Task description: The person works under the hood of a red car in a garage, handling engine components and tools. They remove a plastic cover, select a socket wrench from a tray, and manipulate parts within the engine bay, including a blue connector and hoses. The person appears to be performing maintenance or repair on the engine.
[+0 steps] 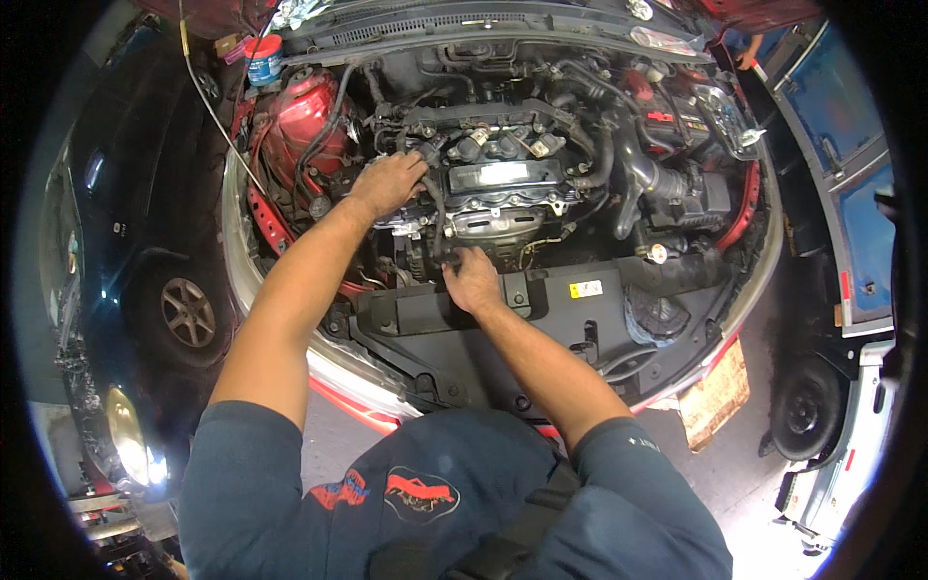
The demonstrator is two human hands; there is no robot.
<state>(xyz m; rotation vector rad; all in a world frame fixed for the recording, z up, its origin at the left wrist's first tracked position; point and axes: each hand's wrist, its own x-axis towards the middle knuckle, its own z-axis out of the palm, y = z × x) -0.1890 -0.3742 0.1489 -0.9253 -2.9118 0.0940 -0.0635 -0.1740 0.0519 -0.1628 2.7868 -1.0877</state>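
Note:
A black hose (438,215) runs from near the engine's left side down toward the front panel. Around its upper end, the fingers of my left hand (389,184) are curled, with the tips partly hidden. Lower down, my right hand (472,280) grips the hose's other end just behind the black front panel (435,311). Right of the hose is the engine (505,176), with a metal heat shield (495,223) on its front side. What lies beneath my fingers is hidden.
Beside the engine are a battery (667,124) and a black air box (691,201). A metal tray (727,121) rests at the bay's right edge. A blue tub with a red lid (263,60) stands at the back left. Crumpled blue material (655,317) lies on the front panel.

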